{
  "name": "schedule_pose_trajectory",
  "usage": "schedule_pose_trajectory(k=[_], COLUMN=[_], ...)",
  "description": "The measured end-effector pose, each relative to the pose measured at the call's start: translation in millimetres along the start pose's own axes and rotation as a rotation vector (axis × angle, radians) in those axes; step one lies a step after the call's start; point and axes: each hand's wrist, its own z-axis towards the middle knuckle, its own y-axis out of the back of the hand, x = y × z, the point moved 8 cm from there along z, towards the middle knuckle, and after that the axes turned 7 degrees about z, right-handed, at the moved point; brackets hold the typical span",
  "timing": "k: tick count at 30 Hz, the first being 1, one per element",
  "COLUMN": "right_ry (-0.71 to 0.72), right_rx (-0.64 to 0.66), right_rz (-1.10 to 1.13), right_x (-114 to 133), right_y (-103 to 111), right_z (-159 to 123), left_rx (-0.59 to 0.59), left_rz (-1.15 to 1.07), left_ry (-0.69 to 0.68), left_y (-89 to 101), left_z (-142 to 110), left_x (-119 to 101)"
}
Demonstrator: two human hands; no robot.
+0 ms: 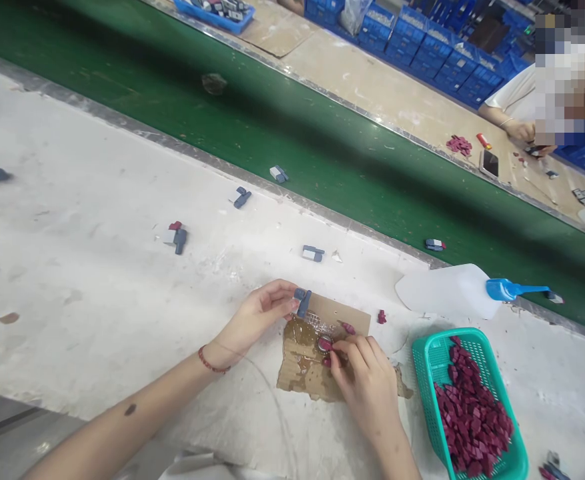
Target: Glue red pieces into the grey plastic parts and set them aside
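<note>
The left hand (267, 305) grips a blue-gray and white part (302, 303) between thumb and fingers, raised at the upper left edge of a cardboard sheet (297, 381). The right hand (367, 373) is positioned over the sheet, thumb and index finger narrowly spaced beside a small round metal cup (319, 341). A maroon piece shows in the cup; a second lies at the thumb tip. I cannot tell whether the fingers pinch either one. Wet, glossy patches mark the cardboard.

Right of the sheet stand a green basket (424, 383) containing maroon pieces (472, 417) and, lying on its side beyond it, a white bottle (447, 290) with a blue nozzle (509, 289). Similar assemblies (313, 253) are spaced along the white bench (97, 220). Past the bench runs a green belt (172, 113); across it, a co-worker's hand (522, 130) rests near a phone (489, 163).
</note>
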Motion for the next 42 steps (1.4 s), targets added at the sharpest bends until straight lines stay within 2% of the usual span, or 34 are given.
schedule_pose_trajectory(k=[6, 11, 15, 18, 21, 24, 26, 29, 31, 42], right_ry=[-0.022, -0.093, -0.106, -0.138, -0.236, -0.407, -0.53, -0.61, -0.608, -0.597], right_rx=[-0.01, -0.093, -0.083, -0.06, -0.12, -0.223, -0.159, 0.02, 0.079, 0.105], right_rz=[0.018, -0.016, -0.075, -0.027, 0.005, -0.111, -0.19, -0.181, -0.145, 0.011], right_x=[-3, -20, -24, -25, -40, -72, -98, -128, -138, -146], right_y=[10, 28, 25, 28, 53, 93, 106, 102, 95, 89], right_z=[-3, -14, -22, -30, -46, -72, -89, -106, -110, -108], left_rx=[-0.011, 0.003, -0.017, -0.06, -0.118, -0.191, -0.221, -0.216, -0.197, -0.159], left_rz=[-0.01, 0.01, 0.021, 0.016, -0.004, -0.065, -0.102, -0.119, -0.116, -0.098], left_ry=[0.011, 0.017, 0.015, 0.013, 0.018, 0.004, 0.004, 0.009, 0.009, -0.009], left_y=[1.2, 0.0, -0.3, 3.0, 9.8, 18.2, 21.5, 21.2, 19.5, 18.5], left_z=[1, 0, -3, -5, -5, -5, -5, -4, -4, -2], left_x=[1, -1, -4, -5, -6, -11, -14, -16, -16, -13])
